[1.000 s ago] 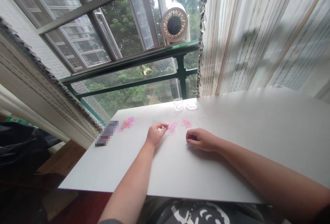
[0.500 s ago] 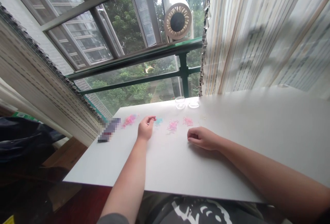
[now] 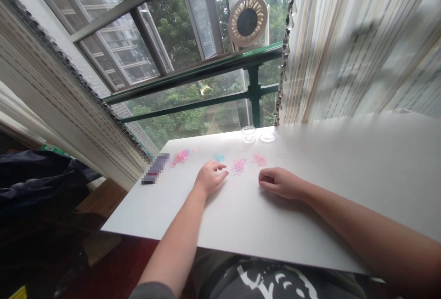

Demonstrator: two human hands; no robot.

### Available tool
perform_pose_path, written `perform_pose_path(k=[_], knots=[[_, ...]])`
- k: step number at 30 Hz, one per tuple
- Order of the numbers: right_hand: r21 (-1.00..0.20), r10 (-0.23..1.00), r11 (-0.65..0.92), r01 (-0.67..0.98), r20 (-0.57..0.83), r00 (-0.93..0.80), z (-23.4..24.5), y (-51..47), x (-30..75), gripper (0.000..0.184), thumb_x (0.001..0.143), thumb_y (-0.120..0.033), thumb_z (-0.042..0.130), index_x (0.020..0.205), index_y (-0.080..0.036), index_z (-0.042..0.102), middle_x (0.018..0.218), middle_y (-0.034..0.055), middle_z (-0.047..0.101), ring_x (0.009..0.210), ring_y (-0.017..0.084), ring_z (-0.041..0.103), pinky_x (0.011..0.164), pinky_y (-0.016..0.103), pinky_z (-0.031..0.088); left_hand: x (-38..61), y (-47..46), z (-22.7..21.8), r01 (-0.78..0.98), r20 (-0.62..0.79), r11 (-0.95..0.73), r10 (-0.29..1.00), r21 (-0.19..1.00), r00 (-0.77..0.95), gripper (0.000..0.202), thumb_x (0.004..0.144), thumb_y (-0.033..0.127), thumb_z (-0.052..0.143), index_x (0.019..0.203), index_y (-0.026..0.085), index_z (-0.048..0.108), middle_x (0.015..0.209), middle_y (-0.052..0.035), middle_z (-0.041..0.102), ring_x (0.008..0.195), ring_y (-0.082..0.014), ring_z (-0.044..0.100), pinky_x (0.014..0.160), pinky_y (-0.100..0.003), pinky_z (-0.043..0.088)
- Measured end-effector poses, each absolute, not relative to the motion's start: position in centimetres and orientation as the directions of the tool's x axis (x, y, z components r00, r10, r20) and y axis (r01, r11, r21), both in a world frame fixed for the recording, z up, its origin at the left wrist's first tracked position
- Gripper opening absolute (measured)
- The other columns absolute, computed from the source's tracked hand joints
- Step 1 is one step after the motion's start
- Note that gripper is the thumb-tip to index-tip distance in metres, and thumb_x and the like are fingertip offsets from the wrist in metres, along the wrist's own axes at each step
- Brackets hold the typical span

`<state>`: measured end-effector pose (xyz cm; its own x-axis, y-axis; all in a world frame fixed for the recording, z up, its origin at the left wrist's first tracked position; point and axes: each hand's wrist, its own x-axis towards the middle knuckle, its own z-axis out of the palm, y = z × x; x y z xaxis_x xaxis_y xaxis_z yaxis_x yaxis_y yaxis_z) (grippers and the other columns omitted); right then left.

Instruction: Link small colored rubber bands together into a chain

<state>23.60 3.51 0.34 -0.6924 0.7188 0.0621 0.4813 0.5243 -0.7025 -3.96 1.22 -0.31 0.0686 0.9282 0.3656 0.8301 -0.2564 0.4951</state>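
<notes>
Daylight enters through the window (image 3: 148,39) between 10 and 12 o'clock, glaring faintly on the white table's (image 3: 241,216) far edge. Soft shadow lies beneath the right hand (image 3: 279,183). The striped curtain (image 3: 330,42) blurs toward 2 o'clock; 8 o'clock is dim, with a pixelated patch nearer centre.

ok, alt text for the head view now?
A person's left hand, half open, is beside a lilac-pink pile on a white table; the right hand, loosely curled, is near a pink pile. Also there: a turquoise pile, a mixed-color pile, a clear container.
</notes>
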Motion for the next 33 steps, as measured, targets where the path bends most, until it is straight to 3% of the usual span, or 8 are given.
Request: perform_pose_path(k=[5,14,19,26,33], knots=[[-0.705,0.712,0.536,0.465,0.082,-0.697,0.4,3.5,23.6,0.014,0.077,-0.029,0.05,0.074,-0.018,0.058,0.063,-0.0008,0.055,0.057,0.011,0.046,0.055,0.024,0.035,-2.1,1.6,-0.4,0.878,0.316,-0.289,0.933,0.381,0.17,0.016,0.077,0.028,0.058,0.083,0.022,0.071,0.081,-0.0045,0.065,0.081,-0.018,0.058,0.079,-0.031,0.045],[-0.709,0.711,0.527,0.468,0.067,-0.7,0.4,3.5,23.6,0.013,0.078,-0.028,0.049,0.073,-0.019,0.057,0.061,-0.0017,0.052,0.055,0.011,0.045,0.053,0.024,0.034,-2.4,1.8,-0.8,0.903,0.358,-0.3,0.916,0.306,0.183,0.012,0.079,0.022,0.054,0.076,0.02,0.065,0.082,-0.006,0.064,0.081,-0.0192,0.056,0.078,-0.032,0.044],[-0.705,0.705,0.531,0.469,0.062,-0.706,0.2,3.6,23.6,0.014,0.079,-0.029,0.049,0.074,-0.019,0.057,0.062,-0.0016,0.053,0.056,0.011,0.045,0.053,0.024,0.033,-5.7,2.2,-0.8,0.921,0.439,-0.1,0.895,0.376,-0.082,0.013,0.079,0.02,0.052,0.078,0.018,0.065,0.083,-0.0063,0.065,0.082,-0.0193,0.057,0.08,-0.033,0.044],[-0.695,0.711,0.531,0.485,0.054,-0.701,0.3,3.5,23.7,0.015,0.08,-0.03,0.048,0.075,-0.019,0.057,0.065,-0.0004,0.056,0.059,0.012,0.047,0.056,0.025,0.035,-8.7,2.5,-1.0,0.865,0.351,0.048,0.902,0.499,-0.252,0.015,0.076,0.028,0.057,0.078,0.02,0.07,0.084,-0.0037,0.068,0.08,-0.0175,0.06,0.078,-0.028,0.046],[-0.684,0.707,0.54,0.491,0.051,-0.706,0.4,3.4,23.7,0.015,0.08,-0.03,0.048,0.074,-0.019,0.056,0.065,0.0003,0.056,0.059,0.013,0.047,0.055,0.025,0.035,-14.4,1.0,-0.5,0.74,0.353,0.349,0.71,0.575,-0.609,0.029,0.085,0.026,0.041,0.096,0.017,0.065,0.096,-0.0114,0.069,0.088,-0.0235,0.062,0.077,-0.033,0.046]])
